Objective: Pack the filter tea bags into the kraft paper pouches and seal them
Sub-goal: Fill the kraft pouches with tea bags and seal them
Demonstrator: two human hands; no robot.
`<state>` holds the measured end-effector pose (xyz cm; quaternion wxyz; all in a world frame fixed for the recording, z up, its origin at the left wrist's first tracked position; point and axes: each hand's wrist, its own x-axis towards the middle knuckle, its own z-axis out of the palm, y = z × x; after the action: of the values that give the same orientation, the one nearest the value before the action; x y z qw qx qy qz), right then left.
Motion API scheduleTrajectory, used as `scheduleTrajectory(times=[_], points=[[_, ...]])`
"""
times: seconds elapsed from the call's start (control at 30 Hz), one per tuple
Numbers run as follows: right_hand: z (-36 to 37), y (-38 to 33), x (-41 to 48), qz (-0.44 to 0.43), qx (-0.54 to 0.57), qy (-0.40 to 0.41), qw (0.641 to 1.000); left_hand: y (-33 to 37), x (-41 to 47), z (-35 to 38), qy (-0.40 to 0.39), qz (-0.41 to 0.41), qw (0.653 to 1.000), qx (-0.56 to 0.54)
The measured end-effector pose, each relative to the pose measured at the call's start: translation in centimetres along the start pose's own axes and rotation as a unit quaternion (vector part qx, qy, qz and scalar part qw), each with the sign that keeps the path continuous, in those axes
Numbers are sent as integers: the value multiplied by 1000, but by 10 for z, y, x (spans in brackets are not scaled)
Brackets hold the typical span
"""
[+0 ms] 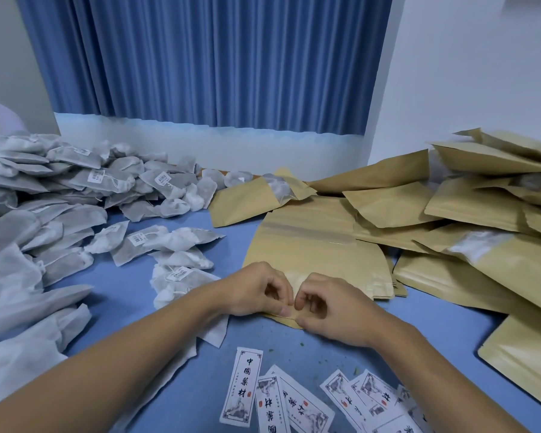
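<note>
A kraft paper pouch (319, 260) lies flat on the blue table (434, 332), its near edge towards me. My left hand (256, 290) and my right hand (328, 306) meet at that near edge, fingers curled, each pinching the pouch's strip between thumb and fingertips. The pouch's contents are hidden. White filter tea bags (63, 195) lie heaped at the left, a few loose ones (181, 276) just beside my left wrist.
A big pile of kraft pouches (469, 220) fills the right side. Printed paper labels (244, 389) lie scattered at the near edge. Empty white filter bags (19, 332) sit at the near left. A blue curtain (206, 57) hangs behind.
</note>
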<state>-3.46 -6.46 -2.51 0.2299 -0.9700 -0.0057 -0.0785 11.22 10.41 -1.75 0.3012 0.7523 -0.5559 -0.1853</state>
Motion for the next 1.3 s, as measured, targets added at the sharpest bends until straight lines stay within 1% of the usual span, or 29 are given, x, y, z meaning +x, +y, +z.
scheduleTrajectory(times=[0.03,0.07,0.13,0.17,0.2,0.23,0.27,0.33,0.43,0.5,0.57,0.63,0.67,0.73,0.77,0.8,0.83,0.87,0.9,0.93,0.97,1.0,1.07,1.1,1.13,1.2,1.23,1.27,1.3], points=[[2,0,-2,-17,-50,12,999,3,-2,3,35,15,995,88],[3,0,-4,-33,-86,34,995,6,-4,7,94,39,978,182],[2,0,-5,-46,-126,86,987,11,-10,20,248,141,912,294],[-1,-1,-5,-42,-134,111,984,13,-13,26,305,204,873,320],[-5,-2,-4,-38,-131,135,981,14,-16,33,338,258,838,343],[-9,-5,-3,-39,-122,158,979,13,-17,38,351,290,809,371],[-13,-7,-3,-43,-112,174,977,13,-17,42,350,301,792,400],[-19,-12,-4,-53,-105,174,978,14,-15,48,363,285,775,431],[-20,-17,-6,-64,-118,141,981,21,-11,50,423,252,755,433],[-18,-16,-7,-62,-121,146,980,26,-10,48,427,256,746,442],[-15,-14,-6,-44,-103,166,980,29,-12,45,410,279,747,442],[-14,-14,-3,-18,-83,204,975,35,-12,44,400,288,760,424],[-15,-13,1,6,-81,247,966,37,-12,44,393,286,767,419],[-30,-5,11,94,-49,363,926,42,-11,52,363,289,775,430],[-38,-4,14,135,-32,384,913,44,-12,58,348,290,774,443],[-44,-6,16,164,-32,361,918,46,-11,62,338,288,769,460],[-45,-9,17,175,-55,300,936,48,-11,64,329,281,766,476],[-44,-14,18,179,-84,213,957,51,-11,64,322,271,767,484],[-41,-20,17,182,-118,125,968,54,-12,65,322,260,768,488],[-37,-25,16,184,-153,62,969,57,-14,65,319,248,768,496],[-36,-26,15,185,-179,55,965,58,-15,66,305,238,769,509],[-39,-24,15,197,-182,101,958,59,-18,67,280,227,772,523],[-45,-22,15,226,-152,221,937,62,-25,70,217,198,798,526],[-45,-24,15,228,-148,246,930,62,-25,70,186,177,812,525],[-42,-26,16,228,-162,239,930,68,-25,65,148,136,828,523],[-36,-30,16,230,-201,204,930,77,-20,57,129,30,852,507],[-35,-33,15,227,-214,195,930,78,-17,54,139,-17,877,460],[-34,-35,15,220,-225,185,931,79,-11,51,128,-74,903,403],[-33,-37,15,210,-235,173,933,75,-2,49,118,-102,920,360]])
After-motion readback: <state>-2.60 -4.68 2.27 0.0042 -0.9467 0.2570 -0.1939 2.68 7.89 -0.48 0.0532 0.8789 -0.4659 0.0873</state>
